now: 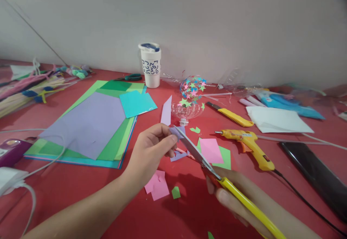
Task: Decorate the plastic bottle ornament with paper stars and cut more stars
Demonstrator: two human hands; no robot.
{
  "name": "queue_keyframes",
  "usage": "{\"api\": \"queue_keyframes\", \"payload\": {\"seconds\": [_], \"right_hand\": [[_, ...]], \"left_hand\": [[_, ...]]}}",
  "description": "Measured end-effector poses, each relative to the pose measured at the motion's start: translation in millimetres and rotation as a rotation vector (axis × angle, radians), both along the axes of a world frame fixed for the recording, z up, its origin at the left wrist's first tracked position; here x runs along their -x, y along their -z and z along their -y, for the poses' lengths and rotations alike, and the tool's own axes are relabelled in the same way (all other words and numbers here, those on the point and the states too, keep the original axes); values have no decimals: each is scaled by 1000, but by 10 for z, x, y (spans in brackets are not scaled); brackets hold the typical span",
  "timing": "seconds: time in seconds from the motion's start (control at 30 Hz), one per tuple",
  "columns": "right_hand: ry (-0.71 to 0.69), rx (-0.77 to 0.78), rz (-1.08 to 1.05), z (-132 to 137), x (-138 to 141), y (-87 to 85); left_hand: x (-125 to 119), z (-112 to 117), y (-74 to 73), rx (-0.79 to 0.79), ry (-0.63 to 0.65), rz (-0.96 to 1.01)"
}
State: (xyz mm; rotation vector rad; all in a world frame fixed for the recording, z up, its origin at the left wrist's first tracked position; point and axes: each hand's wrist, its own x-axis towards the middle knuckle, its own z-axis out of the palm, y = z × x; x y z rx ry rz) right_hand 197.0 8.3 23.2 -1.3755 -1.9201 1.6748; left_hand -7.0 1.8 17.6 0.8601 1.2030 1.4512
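Observation:
Between thumb and fingers, my left hand point(154, 150) pinches a small piece of purple paper point(176, 133). My right hand point(233, 192) grips a pair of scissors point(199, 156) with yellow handles. The blade tips reach the purple piece, close to my left fingertips; whether they are cutting into it I cannot tell. Below my left hand lie pink paper scraps point(158, 186) and a green scrap point(176, 192). A pink square point(211, 150) rests on green paper point(225, 157) beyond the scissors. A purple strip point(166, 111) lies just past my left hand.
Coloured paper sheets point(89, 123) are stacked at left, near pipe cleaners point(27, 87). A white cup point(151, 65) stands at the back beside a star-filled clear ornament point(192, 90). At right lie a utility knife point(233, 116), a yellow glue gun point(249, 145) and a black phone point(314, 174).

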Motion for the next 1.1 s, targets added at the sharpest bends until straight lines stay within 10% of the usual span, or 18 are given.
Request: {"api": "queue_keyframes", "payload": {"seconds": [1.1], "right_hand": [[28,-74,-48,26,73,118]], "left_hand": [[-113,37,87,20,22,210]]}}
